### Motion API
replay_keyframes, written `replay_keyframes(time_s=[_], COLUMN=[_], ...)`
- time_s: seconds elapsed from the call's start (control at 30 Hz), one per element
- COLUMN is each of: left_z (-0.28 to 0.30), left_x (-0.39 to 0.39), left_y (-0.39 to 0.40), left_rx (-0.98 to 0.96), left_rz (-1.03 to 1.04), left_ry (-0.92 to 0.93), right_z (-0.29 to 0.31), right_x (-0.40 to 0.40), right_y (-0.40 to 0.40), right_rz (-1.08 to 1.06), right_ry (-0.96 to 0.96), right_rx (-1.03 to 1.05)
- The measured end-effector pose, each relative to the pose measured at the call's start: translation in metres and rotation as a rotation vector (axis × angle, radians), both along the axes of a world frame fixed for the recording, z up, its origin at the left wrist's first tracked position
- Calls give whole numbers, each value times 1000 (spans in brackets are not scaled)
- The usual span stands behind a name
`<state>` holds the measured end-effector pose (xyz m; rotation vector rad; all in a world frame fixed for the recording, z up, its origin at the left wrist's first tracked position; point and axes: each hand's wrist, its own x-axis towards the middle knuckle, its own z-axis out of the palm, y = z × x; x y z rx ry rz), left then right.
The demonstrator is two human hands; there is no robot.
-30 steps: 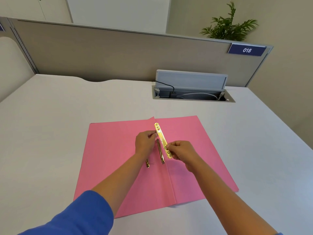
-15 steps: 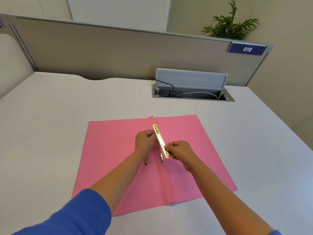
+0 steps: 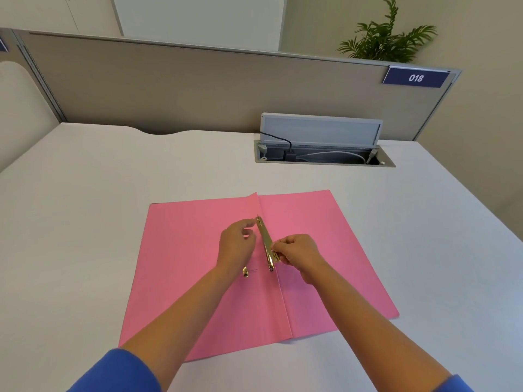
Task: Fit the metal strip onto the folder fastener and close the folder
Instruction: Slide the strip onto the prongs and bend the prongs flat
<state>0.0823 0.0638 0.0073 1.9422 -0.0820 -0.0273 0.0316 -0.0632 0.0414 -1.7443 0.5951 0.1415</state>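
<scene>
A pink folder (image 3: 192, 264) lies open and flat on the white desk. A gold metal strip (image 3: 264, 236) is held edge-on just above the folder's centre fold. My right hand (image 3: 297, 254) pinches its near end. My left hand (image 3: 236, 244) touches its far end with the fingertips. Under the strip a gold fastener prong (image 3: 270, 265) lies along the fold, and another prong tip (image 3: 245, 272) shows below my left wrist. The rest of the fastener is hidden by my hands.
An open cable hatch (image 3: 322, 154) with cords sits in the desk beyond the folder. A grey partition (image 3: 198, 89) with a "018" label (image 3: 415, 78) closes the far edge. A plant (image 3: 387, 38) stands behind it.
The strip has turned from flat face up to nearly on edge and has come down closer to the fastener prong. Both hands stayed at its ends.
</scene>
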Motion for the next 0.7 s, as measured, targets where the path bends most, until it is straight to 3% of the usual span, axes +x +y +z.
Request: replay_keyframes(time_s=[0.23,0.7], left_z=[-10,-1], left_x=[-35,-49], left_y=[18,22], left_rx=[295,292], left_rz=[-210,-208], left_ry=[-407,-730], right_z=[-1,4], right_x=[2,5], right_y=[8,11], right_rz=[14,-23], right_ry=[-20,-66], right_rx=[37,46])
